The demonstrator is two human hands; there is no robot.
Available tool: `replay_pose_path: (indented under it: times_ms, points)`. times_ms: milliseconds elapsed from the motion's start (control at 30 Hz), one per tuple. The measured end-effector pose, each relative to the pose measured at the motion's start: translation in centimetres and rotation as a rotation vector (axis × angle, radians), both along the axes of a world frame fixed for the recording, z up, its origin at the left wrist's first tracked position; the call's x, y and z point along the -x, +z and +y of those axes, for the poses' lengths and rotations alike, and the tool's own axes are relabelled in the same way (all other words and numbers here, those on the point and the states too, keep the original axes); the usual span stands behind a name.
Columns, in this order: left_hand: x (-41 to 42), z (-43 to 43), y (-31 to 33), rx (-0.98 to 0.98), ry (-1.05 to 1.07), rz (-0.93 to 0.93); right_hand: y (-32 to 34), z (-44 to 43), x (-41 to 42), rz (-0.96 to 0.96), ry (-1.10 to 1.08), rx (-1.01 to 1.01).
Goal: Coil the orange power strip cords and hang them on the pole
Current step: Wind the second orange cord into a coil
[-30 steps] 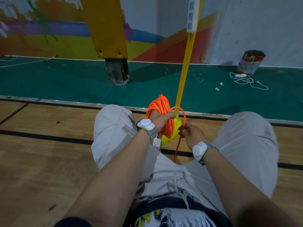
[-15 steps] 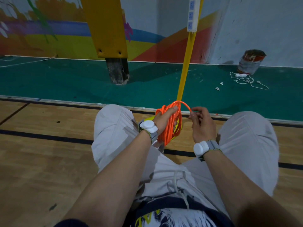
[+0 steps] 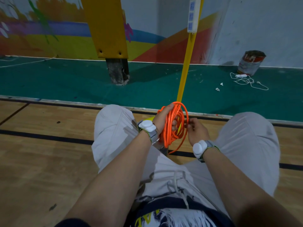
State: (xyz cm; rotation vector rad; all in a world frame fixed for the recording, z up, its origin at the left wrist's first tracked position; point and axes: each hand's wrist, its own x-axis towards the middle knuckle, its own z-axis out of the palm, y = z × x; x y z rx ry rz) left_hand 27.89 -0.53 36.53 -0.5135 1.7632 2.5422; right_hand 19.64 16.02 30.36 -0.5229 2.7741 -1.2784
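Two hands meet just above the middle of the view, between the raised knees (image 3: 113, 125) of a person seated on the wooden floor (image 3: 41, 161). The left hand (image 3: 161, 118) is pushed through a bundle of loops of the orange cord (image 3: 169, 128), thumb up at the top of the loops and fingers curled round the strands, so it grips the coil. At 3 o'clock of the coil, just beside it, the right hand (image 3: 196, 131) pinches a single strand between thumb and fingertips. From that pinch one loop arcs up over the top of the coil, and a loose length runs down toward 6 o'clock onto the floor between the legs. Each wrist carries a grey band with a white puck (image 3: 147, 126).

Directly behind the coil, at 12 o'clock of it, the yellow pole (image 3: 186, 63) rises out of frame, its rounded yellow base peeking out beside the left wrist. A white power strip (image 3: 192, 15) hangs against the pole near the top edge.

Beyond the wood lies a green floor (image 3: 65, 82). A yellow padded post (image 3: 106, 27) stands on it at 11 o'clock. At 2 o'clock a dented paint can (image 3: 251, 63) stands by the wall, with a tangled white cable (image 3: 247, 81) just in front of it.
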Motion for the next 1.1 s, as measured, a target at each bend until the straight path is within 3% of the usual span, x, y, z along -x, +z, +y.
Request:
replay_pose_path:
  times_ms: [300,900,1100]
  points:
    - [-0.9,0.1,0.9,-0.061,-0.166,-0.001,1.3,0.5,0.2,0.071,-0.168,0.358]
    - [-0.9,-0.9,1.4,-0.217,-0.189,0.039,-1.3,-0.5,0.8,-0.199,0.099,0.011]
    - [-0.7,-1.3,1.6,-0.346,-0.139,0.066,-1.3,-0.8,-0.3,-0.282,0.263,0.018]
